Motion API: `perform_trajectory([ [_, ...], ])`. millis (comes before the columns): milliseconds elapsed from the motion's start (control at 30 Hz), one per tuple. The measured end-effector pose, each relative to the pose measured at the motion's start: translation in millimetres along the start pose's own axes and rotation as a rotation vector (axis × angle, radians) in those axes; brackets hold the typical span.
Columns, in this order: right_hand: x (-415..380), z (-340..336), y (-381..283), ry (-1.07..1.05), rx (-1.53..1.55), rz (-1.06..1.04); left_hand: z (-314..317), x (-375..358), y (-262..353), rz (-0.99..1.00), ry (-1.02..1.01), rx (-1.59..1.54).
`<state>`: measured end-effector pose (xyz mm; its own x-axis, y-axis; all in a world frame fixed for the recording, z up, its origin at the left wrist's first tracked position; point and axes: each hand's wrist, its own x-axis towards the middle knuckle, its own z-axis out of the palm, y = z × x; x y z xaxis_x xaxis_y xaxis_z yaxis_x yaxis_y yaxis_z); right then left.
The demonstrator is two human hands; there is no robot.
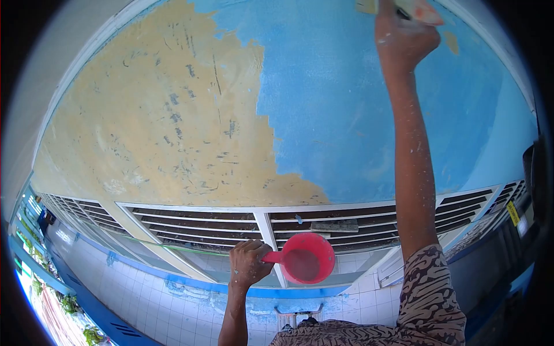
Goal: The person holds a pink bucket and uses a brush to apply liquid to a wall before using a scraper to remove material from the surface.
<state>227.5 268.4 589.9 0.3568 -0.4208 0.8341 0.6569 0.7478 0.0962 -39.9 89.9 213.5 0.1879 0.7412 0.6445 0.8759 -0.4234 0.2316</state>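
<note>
My left hand (250, 262) is closed round the short handle of a pinkish-red plastic dipper (329, 258), held low in front of the louvres. Cloudy greyish liquid shows in the bottom of the dipper. High at the upper right, my right hand (407, 43) grips a flat tool with a white and orange surface (426, 12); the frame's top edge and motion blur hide its exact kind. It is against or close to the wall (346, 104), whose right part is blue and left part is scuffed yellow-beige.
White louvre slats (190, 222) run below the wall, with a flat grey piece (334, 225) lying on them. Beneath me are a ladder top (297, 316) and a white tiled floor (173, 314) with blue smears. Plants (69, 304) stand beyond the blue ledge at left.
</note>
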Motion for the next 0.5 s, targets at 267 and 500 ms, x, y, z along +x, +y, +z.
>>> perform_trajectory([
  [267,-194,-38,-115,-1.159,0.412,-0.811,14,12,0,0.023,0.039,-0.022],
  [500,-28,-18,25,-0.607,0.600,0.517,14,48,1,0.092,0.003,0.034],
])
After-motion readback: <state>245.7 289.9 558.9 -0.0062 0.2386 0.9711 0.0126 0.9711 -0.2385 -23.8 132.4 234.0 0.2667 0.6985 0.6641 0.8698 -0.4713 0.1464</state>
